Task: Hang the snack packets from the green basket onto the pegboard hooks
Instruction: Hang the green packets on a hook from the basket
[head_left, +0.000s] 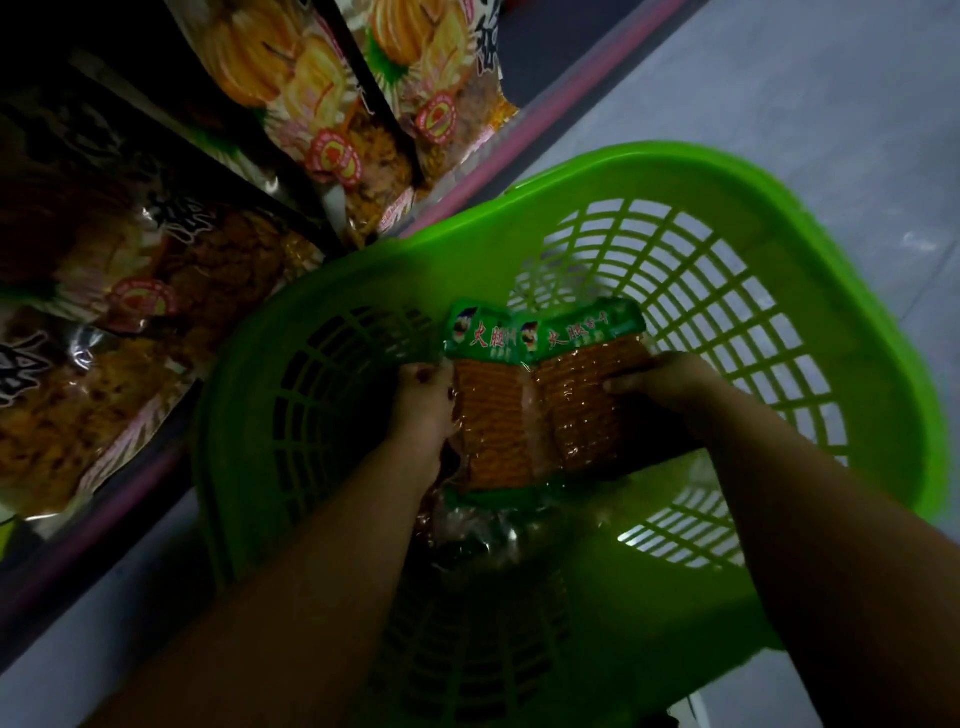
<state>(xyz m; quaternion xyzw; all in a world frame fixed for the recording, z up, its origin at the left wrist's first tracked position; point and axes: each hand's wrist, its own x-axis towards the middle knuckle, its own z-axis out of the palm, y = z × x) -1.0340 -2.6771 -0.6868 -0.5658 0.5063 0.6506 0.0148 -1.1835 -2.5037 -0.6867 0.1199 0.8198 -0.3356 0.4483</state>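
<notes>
Forearms: both reach down from the bottom edge into the green basket (779, 208).
Left hand (423, 402): grips the left edge of the snack packets (540, 405), fingers curled round that edge.
Right hand (670, 387): holds the right edge, its fingers (621, 385) pressed together over the front of the clear film.
Packet position: held between both hands, inside the basket and above its bottom.
Packet direction: two packets side by side, overlapping; long axis runs near to far, green headers at the far end.
Packet look: green header with red characters, clear film below showing orange-brown ridged slabs.
Basket bottom: more crinkled packets (483, 535), dim.
Floor (779, 78): pale grey, carries the basket.
Far left: large hanging bags (291, 88) with orange pumpkin prints.
</notes>
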